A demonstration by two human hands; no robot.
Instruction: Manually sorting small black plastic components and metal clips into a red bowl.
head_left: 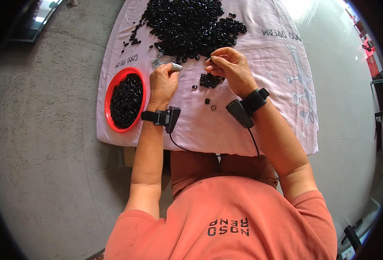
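Note:
My left hand (pixel 163 84) is closed, with a short grey, rounded piece (pixel 176 67) at its fingertips. Whether that piece is gripped or wrapped round a finger is hard to make out. A tangle of thin grey strands or rings (pixel 157 62) lies just beyond this hand. My right hand (pixel 235 71) is in a pinch, its thumb and forefinger on a small black part (pixel 209 60). Below its fingers sits a little cluster of black parts (pixel 210 80). A single black part (pixel 194 87), another loose one (pixel 207 101) and a thin ring (pixel 213 108) lie nearer me.
A large heap of small black parts (pixel 187 30) covers the far middle of the table. At the left, a red bowl (pixel 108 102) holds many more. A pink printed cloth (pixel 278 121) covers the table. Cables run from the black devices strapped to both wrists.

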